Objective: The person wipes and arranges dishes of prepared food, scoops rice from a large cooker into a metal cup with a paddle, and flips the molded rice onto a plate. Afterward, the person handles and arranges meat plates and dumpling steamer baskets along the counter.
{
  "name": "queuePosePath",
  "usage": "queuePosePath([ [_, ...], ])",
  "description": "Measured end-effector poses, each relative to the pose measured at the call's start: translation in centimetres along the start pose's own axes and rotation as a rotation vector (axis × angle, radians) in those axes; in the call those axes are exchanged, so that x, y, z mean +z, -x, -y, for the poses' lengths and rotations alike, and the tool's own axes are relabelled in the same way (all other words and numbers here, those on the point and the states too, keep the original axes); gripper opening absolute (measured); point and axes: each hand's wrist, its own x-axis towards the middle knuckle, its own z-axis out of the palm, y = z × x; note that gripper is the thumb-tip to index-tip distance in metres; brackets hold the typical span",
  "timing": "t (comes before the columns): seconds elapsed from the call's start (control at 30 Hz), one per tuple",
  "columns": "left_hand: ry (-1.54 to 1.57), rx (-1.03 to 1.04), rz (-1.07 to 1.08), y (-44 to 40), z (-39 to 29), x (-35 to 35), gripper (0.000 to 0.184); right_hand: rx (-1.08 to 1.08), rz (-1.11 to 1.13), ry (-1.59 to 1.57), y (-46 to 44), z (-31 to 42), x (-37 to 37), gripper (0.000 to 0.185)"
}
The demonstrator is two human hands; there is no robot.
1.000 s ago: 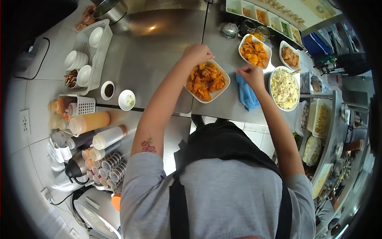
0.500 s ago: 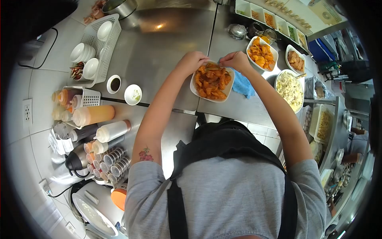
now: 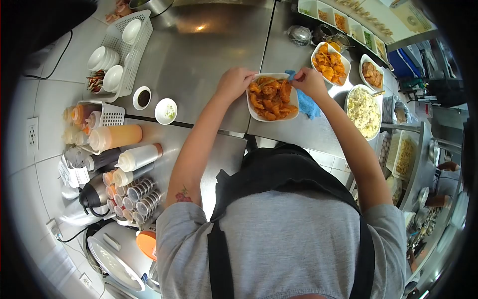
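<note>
Between my two hands is a squarish white bowl (image 3: pixel 252 112) filled with saucy orange-brown fried pieces (image 3: pixel 271 98), probably chicken. My left hand (image 3: pixel 237 83) is closed on the bowl's far left corner, fingers at the rim. At the far right corner, my right hand (image 3: pixel 309 82) pinches a blue cloth (image 3: pixel 309 105), part of which shows at its fingertips against the rim. The rest of the cloth trails down onto the steel counter beside the bowl.
To the right stand another bowl of orange pieces (image 3: pixel 329 65), a bowl of pale mixed salad (image 3: pixel 362 112) and a bowl of browned pieces (image 3: pixel 372 74). Left are two small cups (image 3: pixel 166 111), squeeze bottles (image 3: pixel 117 137) and a white basket (image 3: pixel 134 65). A topping rack (image 3: pixel 343 25) lines the back.
The bowl has shifted slightly right and turned a little. My right hand has moved right along the rim with the cloth; my left hand still holds the far left corner.
</note>
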Motion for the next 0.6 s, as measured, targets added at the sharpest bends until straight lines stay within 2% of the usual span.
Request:
queuePosePath([
  [0.23,0.097,-0.109,-0.05,1.6,-1.3,0.0,0.02,0.191,0.081,-0.086,2.3,-0.8,-0.9,0.025],
  [0.33,0.064,-0.162,-0.09,2.7,-0.5,0.5,0.024,0.075,0.0,-0.166,3.3,-2.4,-2.2,0.027],
  [0.43,0.317,-0.362,0.003,3.9,-0.1,0.5,0.029,-0.128,-0.063,0.12,4.7,-5.2,0.9,0.026],
  [0.53,0.525,-0.524,-0.01,5.2,-0.5,-0.2,0.033,-0.056,0.113,0.144,2.9,-5.9,-0.1,0.02],
  [0.57,0.512,-0.537,0.02,5.2,-0.7,-0.4,0.032,0.077,0.168,0.02,2.1,-6.0,-0.9,0.022],
  [0.6,0.499,-0.55,0.045,5.1,-0.9,-0.9,0.032,0.066,0.135,-0.086,1.4,-6.0,-1.1,0.023],
])
